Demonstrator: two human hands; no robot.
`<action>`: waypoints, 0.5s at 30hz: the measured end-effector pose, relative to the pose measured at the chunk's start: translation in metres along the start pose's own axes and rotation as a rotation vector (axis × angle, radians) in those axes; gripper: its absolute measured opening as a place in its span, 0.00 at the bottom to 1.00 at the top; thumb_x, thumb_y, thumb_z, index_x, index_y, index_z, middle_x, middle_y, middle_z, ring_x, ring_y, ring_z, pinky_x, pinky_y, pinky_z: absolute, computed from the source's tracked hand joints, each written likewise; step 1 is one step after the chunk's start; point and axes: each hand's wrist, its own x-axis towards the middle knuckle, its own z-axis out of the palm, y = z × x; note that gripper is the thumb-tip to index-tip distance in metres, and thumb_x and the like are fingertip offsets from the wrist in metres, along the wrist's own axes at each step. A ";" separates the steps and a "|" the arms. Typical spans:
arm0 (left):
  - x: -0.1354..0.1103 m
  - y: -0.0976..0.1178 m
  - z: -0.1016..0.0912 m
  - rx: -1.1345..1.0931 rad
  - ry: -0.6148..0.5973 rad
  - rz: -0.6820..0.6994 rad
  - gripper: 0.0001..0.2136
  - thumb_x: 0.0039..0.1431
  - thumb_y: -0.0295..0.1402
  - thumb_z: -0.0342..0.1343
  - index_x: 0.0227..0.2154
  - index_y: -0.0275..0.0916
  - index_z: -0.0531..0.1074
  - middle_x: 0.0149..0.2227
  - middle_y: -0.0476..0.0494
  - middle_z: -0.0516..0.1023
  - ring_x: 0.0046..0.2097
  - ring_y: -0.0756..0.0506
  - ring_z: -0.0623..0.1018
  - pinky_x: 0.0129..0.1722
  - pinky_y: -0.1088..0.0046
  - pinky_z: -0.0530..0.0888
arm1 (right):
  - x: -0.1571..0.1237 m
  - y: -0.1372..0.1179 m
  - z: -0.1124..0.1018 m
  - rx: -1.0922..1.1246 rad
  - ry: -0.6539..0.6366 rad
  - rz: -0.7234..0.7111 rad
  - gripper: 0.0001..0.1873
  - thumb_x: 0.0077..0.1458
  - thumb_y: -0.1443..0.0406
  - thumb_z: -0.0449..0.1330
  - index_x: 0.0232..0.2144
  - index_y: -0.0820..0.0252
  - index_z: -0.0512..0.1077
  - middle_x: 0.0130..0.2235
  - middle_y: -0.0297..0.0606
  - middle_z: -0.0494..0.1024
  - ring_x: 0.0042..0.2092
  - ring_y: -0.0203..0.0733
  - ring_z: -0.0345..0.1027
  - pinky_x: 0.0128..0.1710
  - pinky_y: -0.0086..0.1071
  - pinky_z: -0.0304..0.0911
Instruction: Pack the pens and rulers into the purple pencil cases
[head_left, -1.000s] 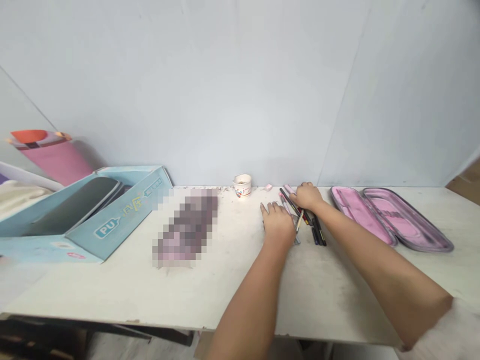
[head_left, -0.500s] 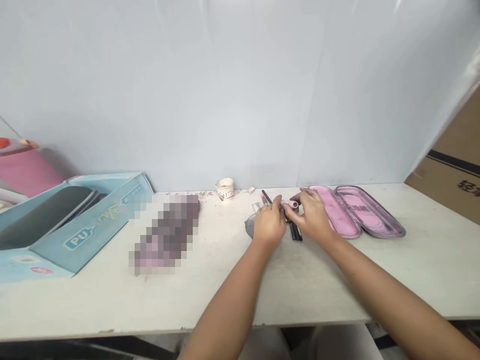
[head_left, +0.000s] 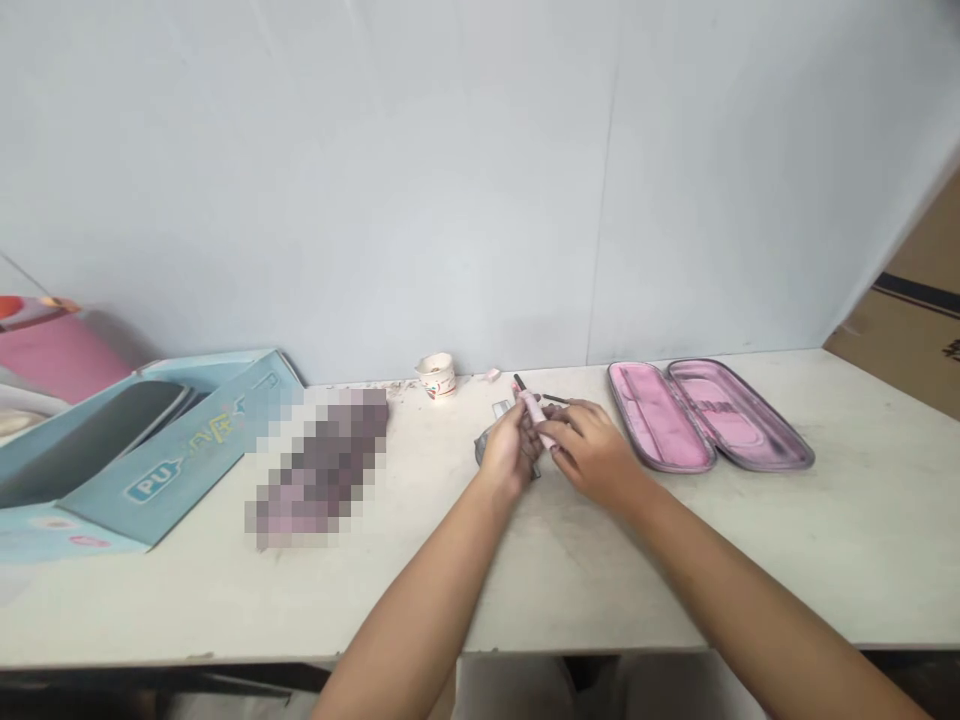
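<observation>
**A:** Where's the pale pink pen [head_left: 534,414] in relation to the open pink pencil case [head_left: 766,417]?

**B:** Left of the case, held up between your hands. Its long axis tilts, with the upper end pointing away from you and to the left, and the lower end slanting toward your right hand.

**A:** Which hand is nearer to it?

**B:** Your left hand [head_left: 510,452] has it: the fingers are curled and clenched around the shaft. Your right hand [head_left: 592,452], on the side toward the case, has its fingertips at the pen's lower end, but you could be gripping or only touching there. I can't tell from this view.

**A:** How do your arms stand?

**B:** Both angle inward across the white table [head_left: 675,570], wrists low, and your hands nearly meet left of the case.

**A:** What's close by?

**B:** A thin black pen [head_left: 556,399] lies just beyond your right fingers, left of the case, though any contact between them is hidden. A grey rounded object [head_left: 481,452] sits partly under your left hand. Farther left of the case stand a paper cup [head_left: 436,375] and a blue cardboard box [head_left: 187,470] — a blurred patch between them hides whatever lies there.
</observation>
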 end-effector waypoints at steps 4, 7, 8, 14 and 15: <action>-0.007 0.003 0.003 -0.039 0.015 -0.018 0.09 0.56 0.35 0.52 0.35 0.33 0.69 0.25 0.46 0.72 0.26 0.52 0.73 0.26 0.79 0.70 | 0.000 -0.001 -0.001 0.110 -0.070 0.093 0.23 0.48 0.76 0.48 0.46 0.59 0.67 0.46 0.45 0.69 0.49 0.45 0.61 0.53 0.46 0.55; -0.014 0.000 0.009 0.064 -0.069 0.001 0.08 0.55 0.32 0.54 0.36 0.34 0.69 0.27 0.46 0.73 0.27 0.52 0.74 0.28 0.77 0.72 | 0.002 0.006 -0.002 0.304 0.079 0.384 0.18 0.53 0.69 0.49 0.47 0.60 0.65 0.46 0.45 0.69 0.49 0.45 0.62 0.50 0.43 0.59; -0.016 -0.003 0.012 0.091 -0.116 -0.004 0.07 0.55 0.31 0.54 0.36 0.34 0.68 0.27 0.46 0.73 0.27 0.51 0.74 0.29 0.76 0.72 | 0.002 0.009 -0.003 0.411 0.112 0.496 0.18 0.54 0.65 0.50 0.48 0.59 0.64 0.46 0.44 0.70 0.48 0.44 0.63 0.48 0.42 0.61; -0.026 -0.017 0.023 0.127 -0.262 -0.053 0.09 0.56 0.38 0.52 0.31 0.35 0.64 0.25 0.49 0.68 0.23 0.53 0.70 0.23 0.76 0.70 | 0.005 0.020 -0.005 1.063 -0.003 0.850 0.18 0.52 0.56 0.53 0.44 0.55 0.68 0.37 0.36 0.76 0.27 0.36 0.68 0.27 0.33 0.66; -0.026 -0.018 0.023 0.144 -0.275 -0.048 0.11 0.56 0.40 0.52 0.30 0.36 0.63 0.24 0.50 0.66 0.21 0.54 0.68 0.20 0.79 0.67 | 0.005 0.019 -0.005 1.100 0.019 0.864 0.17 0.51 0.56 0.55 0.42 0.55 0.70 0.35 0.35 0.77 0.29 0.37 0.69 0.29 0.33 0.66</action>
